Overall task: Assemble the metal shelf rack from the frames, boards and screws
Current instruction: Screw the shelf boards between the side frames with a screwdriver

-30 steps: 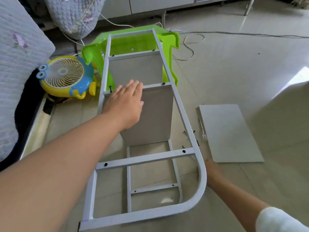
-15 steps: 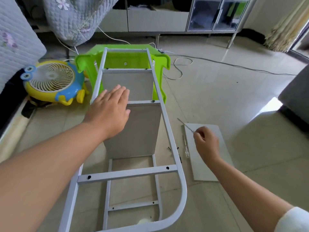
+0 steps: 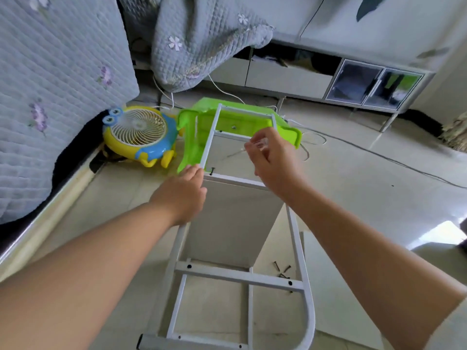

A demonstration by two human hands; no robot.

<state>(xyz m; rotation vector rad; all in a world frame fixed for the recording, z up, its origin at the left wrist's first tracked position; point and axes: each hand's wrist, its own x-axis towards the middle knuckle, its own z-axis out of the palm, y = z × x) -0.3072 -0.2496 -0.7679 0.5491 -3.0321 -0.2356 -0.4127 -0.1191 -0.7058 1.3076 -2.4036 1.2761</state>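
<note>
Down on the tiled floor [image 3: 353, 188] the white metal frame [image 3: 241, 276] lies flat, tubular bars with a rounded corner at the near right and little dark screw holes along the crossbars. A pale grey board [image 3: 231, 221] stands on edge inside it, smooth and matte, reaching from the near crossbar up to the next one. The left hand [image 3: 180, 195] sits right on the frame's left rail at the board's top corner, fingers curled loosely against the bar, and a black screw [image 3: 211, 170] pokes up just past its fingertips. The right hand [image 3: 271, 160] hovers above the far right side of the frame, thumb and fingers pinched on something small and blurry, can't tell what it is. A few loose black screws [image 3: 281, 270] lie on the floor just right of the frame's right rail. The frame's far end rests on a bright green plastic stool [image 3: 192, 137] tipped on its side. Left of that is a yellow and blue cartoon fan [image 3: 140, 135], next to a quilted grey cover [image 3: 58, 92] with purple flowers. No readable writing anywhere.
</note>
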